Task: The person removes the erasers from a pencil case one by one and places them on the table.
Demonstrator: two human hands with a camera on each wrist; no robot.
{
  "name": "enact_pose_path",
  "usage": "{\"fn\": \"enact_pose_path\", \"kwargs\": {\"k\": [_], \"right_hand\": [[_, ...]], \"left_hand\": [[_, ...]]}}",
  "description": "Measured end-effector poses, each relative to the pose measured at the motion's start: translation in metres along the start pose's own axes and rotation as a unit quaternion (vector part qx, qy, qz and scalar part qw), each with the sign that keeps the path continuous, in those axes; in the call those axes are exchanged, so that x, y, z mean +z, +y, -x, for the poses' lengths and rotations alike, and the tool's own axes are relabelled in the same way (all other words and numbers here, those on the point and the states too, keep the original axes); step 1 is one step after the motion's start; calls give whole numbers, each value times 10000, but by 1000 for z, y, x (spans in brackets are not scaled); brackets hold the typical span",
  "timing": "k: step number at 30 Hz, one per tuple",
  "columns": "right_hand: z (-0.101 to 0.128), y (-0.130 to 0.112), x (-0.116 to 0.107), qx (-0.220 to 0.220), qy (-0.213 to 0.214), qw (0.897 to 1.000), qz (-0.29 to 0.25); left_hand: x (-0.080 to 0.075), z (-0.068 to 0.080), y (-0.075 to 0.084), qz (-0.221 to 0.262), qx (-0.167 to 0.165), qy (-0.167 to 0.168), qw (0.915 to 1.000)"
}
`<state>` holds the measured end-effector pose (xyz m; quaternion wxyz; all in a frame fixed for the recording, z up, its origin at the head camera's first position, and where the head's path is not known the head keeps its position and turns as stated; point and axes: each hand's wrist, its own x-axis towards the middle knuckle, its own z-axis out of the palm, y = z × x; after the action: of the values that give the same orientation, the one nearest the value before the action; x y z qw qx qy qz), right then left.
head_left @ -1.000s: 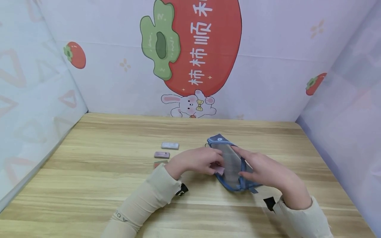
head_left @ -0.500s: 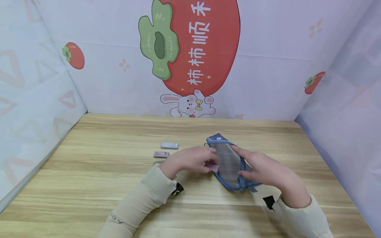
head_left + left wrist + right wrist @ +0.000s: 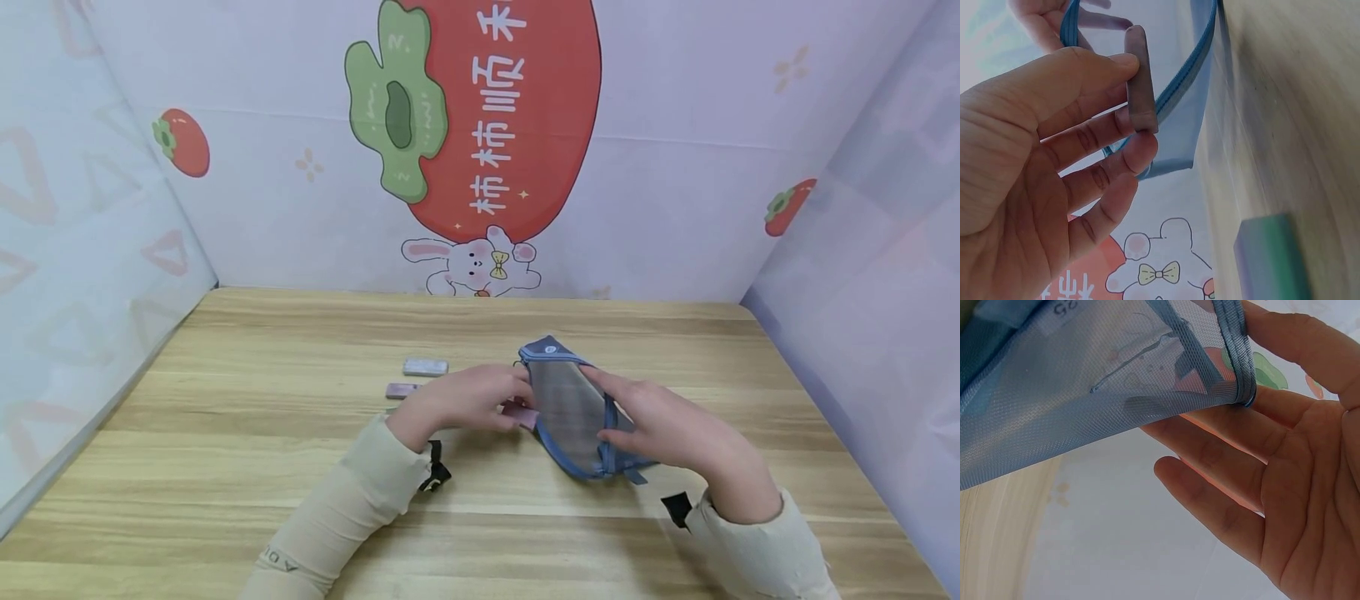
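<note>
In the head view, a blue-edged mesh zip pouch (image 3: pixel 568 408) lies right of centre on the table. My left hand (image 3: pixel 471 398) pinches a small pink rectangular block (image 3: pixel 521 416) at the pouch's left edge. The left wrist view shows that block (image 3: pixel 1141 84) between thumb and fingers, beside the pouch's zip edge (image 3: pixel 1188 69). My right hand (image 3: pixel 667 427) grips the right side of the pouch, and in the right wrist view its thumb and fingers lie on either side of the zip edge (image 3: pixel 1235 350). Some fingertips show only faintly through the mesh.
Left of the pouch are a pale grey block (image 3: pixel 425 367) and a mauve block (image 3: pixel 401 390), partly behind my left hand. A block with a green part (image 3: pixel 1272 259) shows in the left wrist view. A printed backdrop (image 3: pixel 675 167) stands behind the table.
My left hand has drawn leftward with the pink block, from over the pouch to its left edge. My right hand and the pouch have stayed nearly still.
</note>
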<state>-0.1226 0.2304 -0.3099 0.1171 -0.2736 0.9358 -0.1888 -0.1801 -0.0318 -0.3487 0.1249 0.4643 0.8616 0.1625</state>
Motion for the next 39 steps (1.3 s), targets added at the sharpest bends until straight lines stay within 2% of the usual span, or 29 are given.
{"fn": "enact_pose_path", "kwargs": {"k": [10, 39], "right_hand": [[0, 0, 2, -19, 2, 10000, 26], [1, -1, 2, -77, 50, 9998, 181]], "left_hand": [[2, 9, -11, 86, -83, 86, 9999], [-5, 43, -34, 317, -870, 376, 9950]]}}
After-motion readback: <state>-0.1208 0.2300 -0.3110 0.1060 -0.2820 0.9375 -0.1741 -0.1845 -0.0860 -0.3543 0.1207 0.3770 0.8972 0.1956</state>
